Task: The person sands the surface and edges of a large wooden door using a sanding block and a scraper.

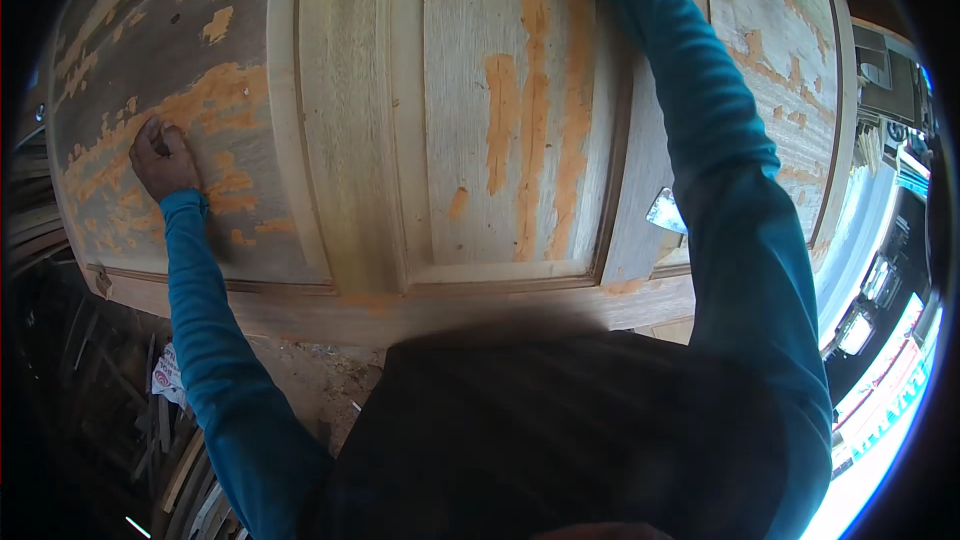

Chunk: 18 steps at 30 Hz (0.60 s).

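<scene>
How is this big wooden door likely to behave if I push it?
The door is probably stiff, given its solid-looking framed build. It's likely heavy, since it's broad enough to fill much of the view. Its matte bare wood and orange patches suggest it shouldn't feel very slippery.

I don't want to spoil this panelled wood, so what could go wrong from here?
The left hand is on or just above orange patches; if they're soft, which I can't tell, it might smear them. The right sleeve appears right beside a shiny flat piece and could knock it.
</scene>
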Motion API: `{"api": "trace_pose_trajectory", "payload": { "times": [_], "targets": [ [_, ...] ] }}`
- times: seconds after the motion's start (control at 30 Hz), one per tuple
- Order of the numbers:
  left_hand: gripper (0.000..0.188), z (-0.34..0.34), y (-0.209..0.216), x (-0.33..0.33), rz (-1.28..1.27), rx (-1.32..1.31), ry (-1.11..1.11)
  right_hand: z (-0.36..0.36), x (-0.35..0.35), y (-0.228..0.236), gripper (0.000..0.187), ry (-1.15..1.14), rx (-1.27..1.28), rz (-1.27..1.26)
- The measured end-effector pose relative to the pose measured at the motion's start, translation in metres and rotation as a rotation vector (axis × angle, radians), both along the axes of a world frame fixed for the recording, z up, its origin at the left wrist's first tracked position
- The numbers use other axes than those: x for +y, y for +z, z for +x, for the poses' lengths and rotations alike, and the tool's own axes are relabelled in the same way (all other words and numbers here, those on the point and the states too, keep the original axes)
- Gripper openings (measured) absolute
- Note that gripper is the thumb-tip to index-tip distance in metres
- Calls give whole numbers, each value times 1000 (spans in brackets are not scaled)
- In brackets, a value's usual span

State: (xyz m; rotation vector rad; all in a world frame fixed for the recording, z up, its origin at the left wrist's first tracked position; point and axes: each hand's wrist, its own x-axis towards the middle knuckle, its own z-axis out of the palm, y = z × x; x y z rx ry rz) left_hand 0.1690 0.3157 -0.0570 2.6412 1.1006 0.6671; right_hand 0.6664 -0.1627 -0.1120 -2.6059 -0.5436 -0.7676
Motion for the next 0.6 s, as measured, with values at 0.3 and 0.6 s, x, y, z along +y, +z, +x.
{"api": "trace_pose_trajectory", "payload": {
  "times": [0.3, 0.6],
  "targets": [
    [37, -20, 2, 2, 29, 48, 31, -218, -16, 73, 14, 113, 214, -13],
    [33, -14, -3, -8, 82, 21, -10, -204, -11, 88, 12, 63, 236, 38]
  ]
}}
